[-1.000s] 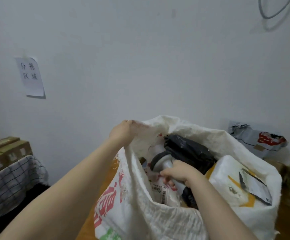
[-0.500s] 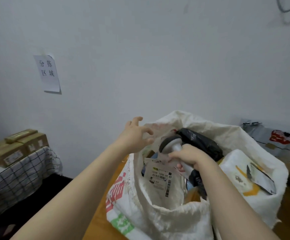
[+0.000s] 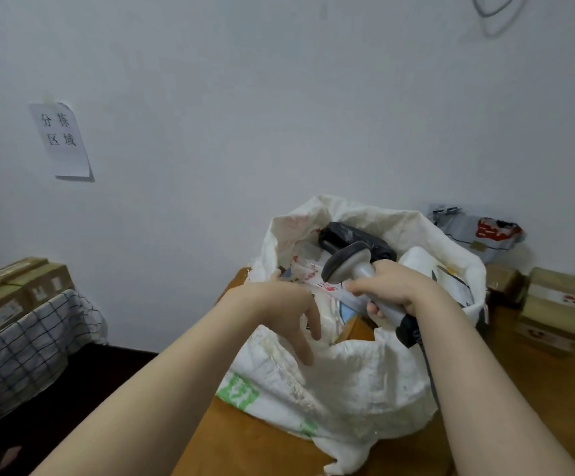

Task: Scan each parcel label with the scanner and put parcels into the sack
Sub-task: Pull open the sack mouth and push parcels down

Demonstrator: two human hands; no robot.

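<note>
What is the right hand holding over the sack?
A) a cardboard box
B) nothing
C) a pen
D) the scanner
D: the right hand curls its fingers round the grey handle of the scanner, just above the open sack.

White paper note with black handwritten characters (image 3: pixel 61 139) was taped on pale grey wall (image 3: pixel 279 97). Grey cable loop (image 3: pixel 495 18) top right. Black-checked white cloth (image 3: pixel 21 345) draped far left.
</note>
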